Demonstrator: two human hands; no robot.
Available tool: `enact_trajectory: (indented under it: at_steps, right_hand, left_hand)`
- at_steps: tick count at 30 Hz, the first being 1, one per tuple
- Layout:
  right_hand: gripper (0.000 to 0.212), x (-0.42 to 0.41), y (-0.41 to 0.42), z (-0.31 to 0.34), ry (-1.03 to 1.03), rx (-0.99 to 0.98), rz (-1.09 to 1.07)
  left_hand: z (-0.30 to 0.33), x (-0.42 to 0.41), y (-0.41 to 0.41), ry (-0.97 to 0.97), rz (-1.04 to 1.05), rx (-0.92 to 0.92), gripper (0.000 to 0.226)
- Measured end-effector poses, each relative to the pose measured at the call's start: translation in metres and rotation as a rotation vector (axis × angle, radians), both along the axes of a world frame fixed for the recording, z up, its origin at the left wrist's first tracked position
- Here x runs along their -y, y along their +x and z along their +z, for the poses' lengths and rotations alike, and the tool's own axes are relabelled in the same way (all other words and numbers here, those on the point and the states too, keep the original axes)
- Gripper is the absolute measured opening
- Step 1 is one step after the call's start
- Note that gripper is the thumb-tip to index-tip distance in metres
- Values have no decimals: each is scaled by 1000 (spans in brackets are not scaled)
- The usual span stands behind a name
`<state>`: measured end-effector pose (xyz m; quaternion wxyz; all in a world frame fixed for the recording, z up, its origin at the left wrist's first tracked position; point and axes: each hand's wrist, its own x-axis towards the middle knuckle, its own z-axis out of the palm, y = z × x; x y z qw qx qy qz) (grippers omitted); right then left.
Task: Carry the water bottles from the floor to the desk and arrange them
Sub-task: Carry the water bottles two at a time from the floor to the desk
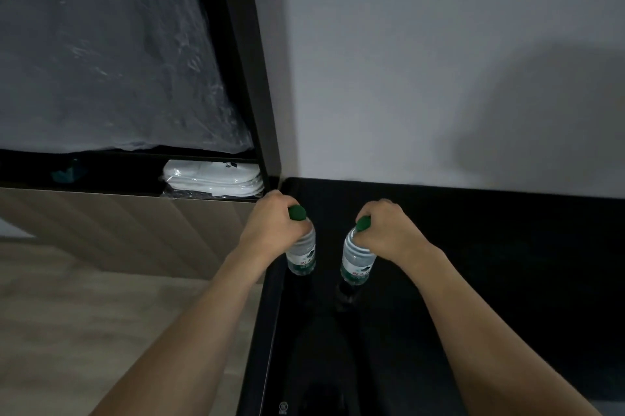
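While upright, each bottle [302, 251] [357, 256] sits in curled fingers [270, 204] [382, 209].

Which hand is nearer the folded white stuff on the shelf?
Left. The left hand, gripping a bottle by its neck, is just below and right of the white bundle. The right hand holds the other bottle farther right, over the black desk.

Two bare forearms reach into view, no sleeves showing; left hand [270, 223] and right hand [389, 229] wear nothing.
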<state>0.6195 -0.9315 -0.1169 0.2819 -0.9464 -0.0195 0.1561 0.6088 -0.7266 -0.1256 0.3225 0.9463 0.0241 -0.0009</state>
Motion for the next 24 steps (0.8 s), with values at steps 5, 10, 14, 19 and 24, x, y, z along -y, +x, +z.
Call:
enact_trajectory:
  at_steps: [5, 10, 14, 19, 24]
  right_hand:
    - [25, -2, 57, -26, -53, 14, 43]
    - [22, -9, 98, -43, -105, 4, 80]
    - [14, -16, 119, -49, -107, 7, 102]
    - [6, -17, 128, -49, -157, -34, 106]
    - [14, -16, 127, -53, -166, -37, 90]
  left_hand:
    - [-32, -1, 60, 12, 40, -29, 10]
    - [-58, -7, 101, 66, 35, -39, 12]
    - [-65, -9, 121, 65, 48, -45, 12]
    - [-65, -8, 129, 102, 22, -79, 15]
    - [-66, -8, 128, 149, 1, -95, 14]
